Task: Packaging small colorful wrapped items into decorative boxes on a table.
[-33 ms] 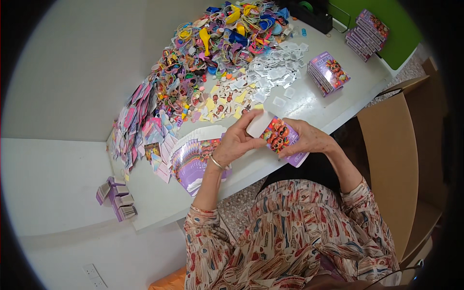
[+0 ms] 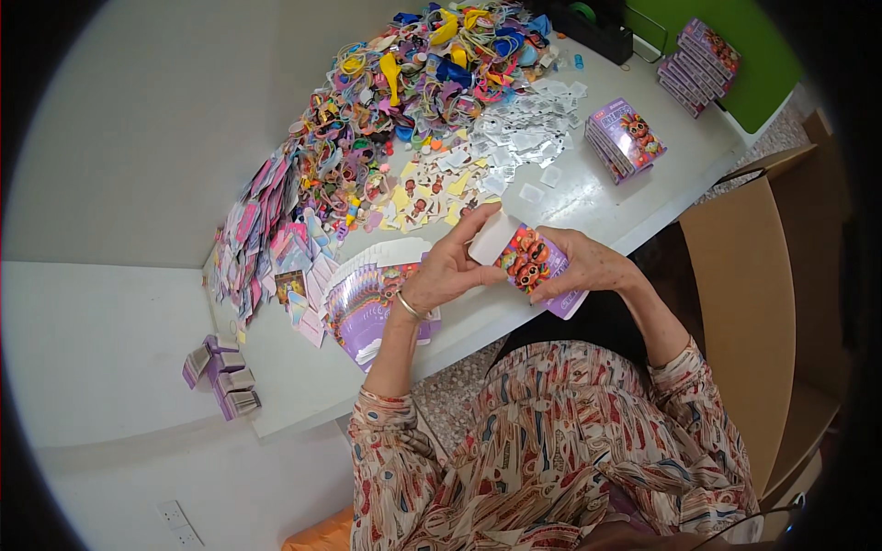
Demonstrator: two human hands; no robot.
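Between my two hands, over the table's near edge, is a small purple carton [image 2: 527,257] printed with colourful cartoon creatures. A white flap stands out from its upper left end. My left hand [image 2: 450,264] closes on that flap end, thumb across the near side. Gripping the carton's other end from the right, my right hand [image 2: 590,263] lays its thumb over the printed face. Beneath my left wrist, a fanned stack of flat purple cartons [image 2: 363,303] lies on the table, partly covered by that hand.
Mixed small trinkets and hair ties [image 2: 367,119] heap along the wall, with pink packets [image 2: 253,230] at left. Small clear sachets [image 2: 533,119] and sticker pieces [image 2: 432,188] spread nearer. Filled purple boxes [image 2: 629,138] stand at right. A large open cardboard box [image 2: 744,275] sits beside the table.
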